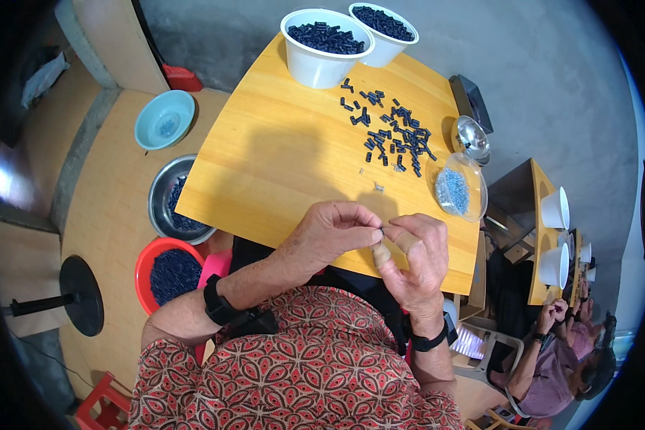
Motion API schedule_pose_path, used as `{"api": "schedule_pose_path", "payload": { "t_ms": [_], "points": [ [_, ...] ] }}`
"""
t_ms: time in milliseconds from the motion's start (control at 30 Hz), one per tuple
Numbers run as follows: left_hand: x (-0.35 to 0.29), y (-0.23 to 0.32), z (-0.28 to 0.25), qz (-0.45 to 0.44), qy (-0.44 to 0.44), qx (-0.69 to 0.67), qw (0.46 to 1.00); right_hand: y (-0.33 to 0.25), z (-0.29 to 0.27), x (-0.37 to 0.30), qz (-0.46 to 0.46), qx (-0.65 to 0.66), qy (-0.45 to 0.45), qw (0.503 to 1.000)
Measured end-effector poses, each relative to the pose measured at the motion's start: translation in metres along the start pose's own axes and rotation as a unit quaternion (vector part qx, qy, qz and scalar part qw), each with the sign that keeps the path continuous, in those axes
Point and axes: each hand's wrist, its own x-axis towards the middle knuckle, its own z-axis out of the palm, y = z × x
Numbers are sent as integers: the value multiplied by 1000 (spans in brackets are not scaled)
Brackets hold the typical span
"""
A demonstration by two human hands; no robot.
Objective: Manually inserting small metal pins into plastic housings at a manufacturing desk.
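My left hand (339, 231) and my right hand (417, 259) meet over the near edge of a yellow wooden table (244, 186). Thumb and forefinger of each are pinched together, the tips nearly touching. Whatever lies between them is too small and covered to name; a dark speck shows there. Tan tape wraps the thumb and a finger of my right hand. Beyond my hands lies a loose heap of small black plastic pieces (408, 136). A clear round tub (473, 204) of tiny pale-blue pieces stands right of the heap. One small clear piece (378, 188) lies just ahead of my fingers.
Two white buckets (308, 68) of black pieces stand at the table's far edge. A shiny metal bowl (473, 136) sits at right. Left of the table are a teal basin (149, 118), a steel bowl (159, 193) and a red basin (145, 269). Another person (552, 373) works at far right.
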Motion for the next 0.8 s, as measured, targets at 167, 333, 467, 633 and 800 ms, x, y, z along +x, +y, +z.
{"api": "schedule_pose_path", "payload": {
  "t_ms": [167,333,467,633,800],
  "points": [
    [1,-3,-2,-33,-3,22,999,0,3,-3,-29,-27,-21,999],
    [2,-4,-7,-49,-13,46,998,2,5,-7,-12,-7,-29,999],
    [2,-9,-9,-51,-11,45,998,3,7,-10,3,-3,-50,999],
    [3,-4,-9,-80,-29,53,995,3,9,-13,13,10,-32,999],
    [4,-9,-12,-84,-38,50,995,4,17,-17,4,16,-8,1000]
  ]
}}
